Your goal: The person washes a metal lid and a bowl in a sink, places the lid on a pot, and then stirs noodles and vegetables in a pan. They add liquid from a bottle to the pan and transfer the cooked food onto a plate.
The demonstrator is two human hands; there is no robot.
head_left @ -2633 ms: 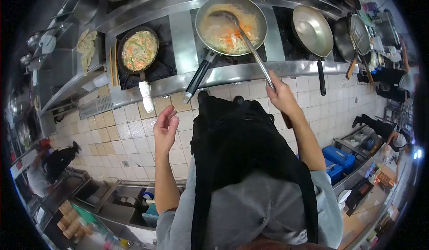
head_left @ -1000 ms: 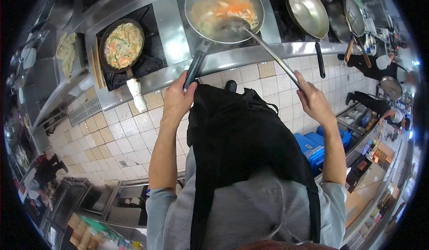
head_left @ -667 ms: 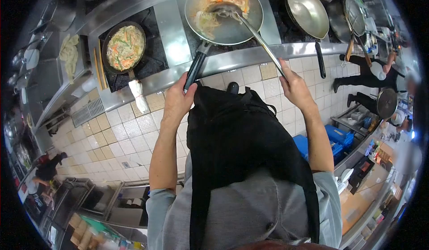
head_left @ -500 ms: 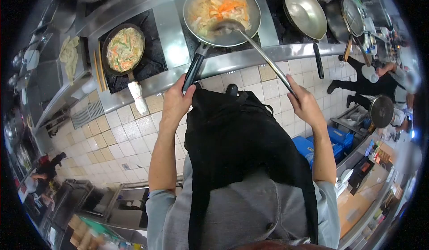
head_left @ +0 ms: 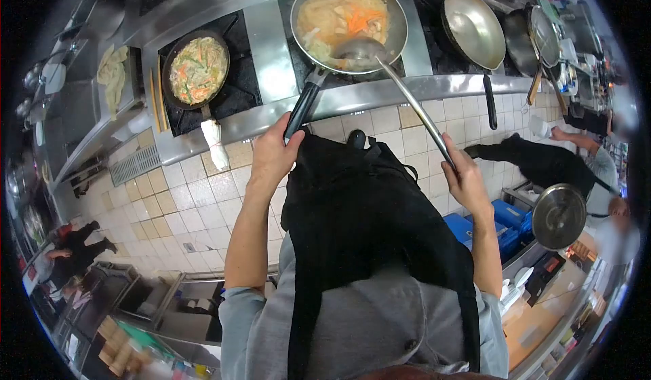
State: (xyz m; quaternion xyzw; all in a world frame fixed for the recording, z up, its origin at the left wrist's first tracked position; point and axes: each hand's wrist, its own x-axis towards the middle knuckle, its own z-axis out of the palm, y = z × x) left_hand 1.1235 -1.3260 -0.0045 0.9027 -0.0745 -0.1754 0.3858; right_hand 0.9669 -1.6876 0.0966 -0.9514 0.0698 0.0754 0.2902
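My left hand is closed round the black handle of a large frying pan, which rests on the middle burner. Inside it lie pale noodles in light liquid, with orange carrot strips toward the right. A long metal ladle is gripped near its end by my right hand. Its bowl sits in the pan, at the near side of the food. On the left burner stands a smaller dark pan of noodles and vegetables, its handle wrapped in white cloth.
Another steel pan sits on the right burner, its handle over the stove edge. Long wooden sticks lie left of the stove, near a cloth. At right a co-worker is close to a round pan. Blue bins stand behind.
The ladle's bowl has shifted a little toward the pan's near side, and the noodles lie more evenly. The co-worker and round pan at right have come nearer. My grips are unchanged.
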